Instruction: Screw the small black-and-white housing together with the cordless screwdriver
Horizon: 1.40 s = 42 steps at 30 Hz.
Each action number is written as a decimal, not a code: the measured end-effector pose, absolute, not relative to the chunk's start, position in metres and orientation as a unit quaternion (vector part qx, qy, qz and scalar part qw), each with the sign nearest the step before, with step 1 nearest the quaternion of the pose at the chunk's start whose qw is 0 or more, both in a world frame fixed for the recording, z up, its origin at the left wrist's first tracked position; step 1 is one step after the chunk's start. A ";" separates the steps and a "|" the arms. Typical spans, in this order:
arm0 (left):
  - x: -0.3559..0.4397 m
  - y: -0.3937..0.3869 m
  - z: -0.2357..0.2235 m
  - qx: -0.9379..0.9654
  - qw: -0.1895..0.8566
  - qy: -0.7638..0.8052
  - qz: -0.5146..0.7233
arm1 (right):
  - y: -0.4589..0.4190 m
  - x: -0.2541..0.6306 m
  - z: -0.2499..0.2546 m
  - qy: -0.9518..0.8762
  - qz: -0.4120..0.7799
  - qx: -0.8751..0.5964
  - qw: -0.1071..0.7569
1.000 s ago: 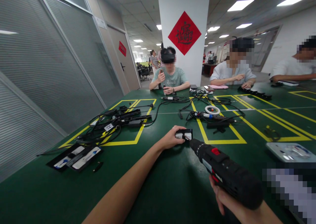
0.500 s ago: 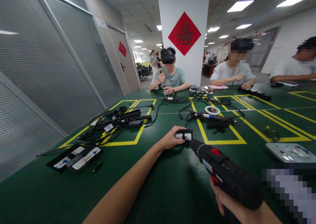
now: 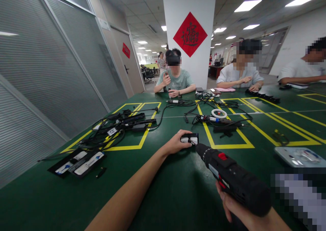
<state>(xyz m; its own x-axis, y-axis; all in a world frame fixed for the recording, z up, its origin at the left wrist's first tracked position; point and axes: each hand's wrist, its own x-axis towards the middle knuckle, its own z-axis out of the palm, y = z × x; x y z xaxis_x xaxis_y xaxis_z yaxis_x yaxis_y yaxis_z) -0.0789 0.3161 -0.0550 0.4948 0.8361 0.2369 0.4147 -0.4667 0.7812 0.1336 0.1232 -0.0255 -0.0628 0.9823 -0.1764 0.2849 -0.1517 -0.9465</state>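
My left hand (image 3: pixel 176 141) is closed on a small black case (image 3: pixel 194 136) with white patches on the side facing me, steadying it on the green table (image 3: pixel 163 176). Wrapped round the handle of a black and red cordless drill (image 3: pixel 231 178) is my right hand (image 3: pixel 233 202). The drill's nose points forward and left, and its tip meets the right end of the case. Whether the bit touches a screw is too small to see. The drill's lower handle is partly out of view.
Black cabled tools (image 3: pixel 134 122) lie on the left, near two open black cases with white inserts (image 3: pixel 86 163). A soldering-iron-like tool (image 3: pixel 216 120) and a white ring (image 3: pixel 219 113) lie beyond my hands. A pale tray (image 3: pixel 300 156) is at right. Co-workers sit across the table.
Both my hands, the drill and the black case stay practically where they were. In the far background a standing person has shifted slightly.
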 end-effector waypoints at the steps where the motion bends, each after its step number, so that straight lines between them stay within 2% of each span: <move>1: -0.079 0.316 -0.055 0.796 0.337 0.392 0.314 | 0.123 0.134 -0.026 -0.542 0.486 -0.587 0.354; 12: -0.080 0.318 -0.057 0.799 0.340 0.384 0.313 | 0.126 0.140 -0.033 -0.552 0.518 -0.545 0.361; 22: -0.081 0.320 -0.060 0.797 0.348 0.384 0.311 | 0.126 0.135 -0.040 -0.521 0.510 -0.573 0.374; 32: -0.081 0.319 -0.058 0.806 0.333 0.380 0.308 | 0.124 0.137 -0.035 -0.550 0.477 -0.587 0.352; 42: -0.080 0.317 -0.056 0.803 0.334 0.382 0.313 | 0.124 0.135 -0.025 -0.531 0.514 -0.574 0.351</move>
